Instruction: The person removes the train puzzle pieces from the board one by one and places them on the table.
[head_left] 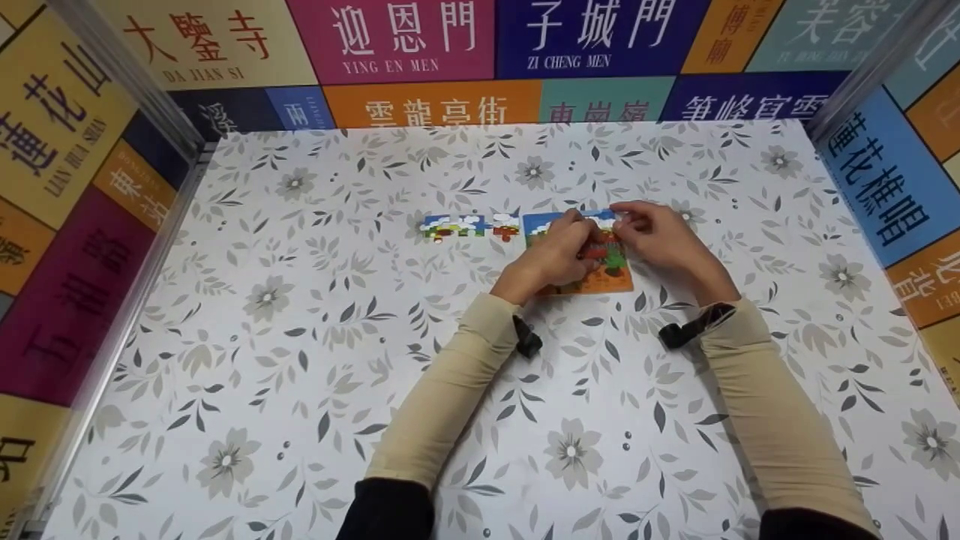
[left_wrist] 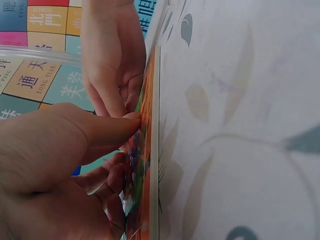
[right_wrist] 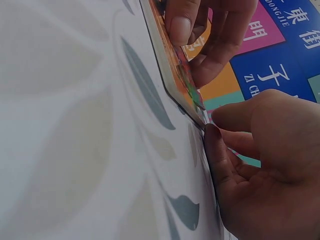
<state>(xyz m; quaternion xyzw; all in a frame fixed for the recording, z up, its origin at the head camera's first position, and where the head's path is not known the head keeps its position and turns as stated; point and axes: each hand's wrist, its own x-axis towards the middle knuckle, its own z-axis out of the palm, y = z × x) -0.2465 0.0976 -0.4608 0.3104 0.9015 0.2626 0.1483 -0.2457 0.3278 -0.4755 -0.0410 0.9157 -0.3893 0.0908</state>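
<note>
A colourful jigsaw puzzle (head_left: 615,282) in a thin flat board lies on the patterned table, blue at its far side and orange at its near side. My left hand (head_left: 551,255) reaches over its middle; in the left wrist view the thumb (left_wrist: 131,120) and bent fingers rest on the picture. At the far right corner my right hand (head_left: 664,232) pinches the puzzle's edge between thumb and forefinger. In the right wrist view the thumb (right_wrist: 214,142) lies against the board's rim. Both hands hide part of the picture.
Left of the board lie a joined strip of jigsaw pieces (head_left: 456,225) and a small red and white cluster of pieces (head_left: 505,227). Printed panels (head_left: 420,45) with large characters wall the table at the back and sides.
</note>
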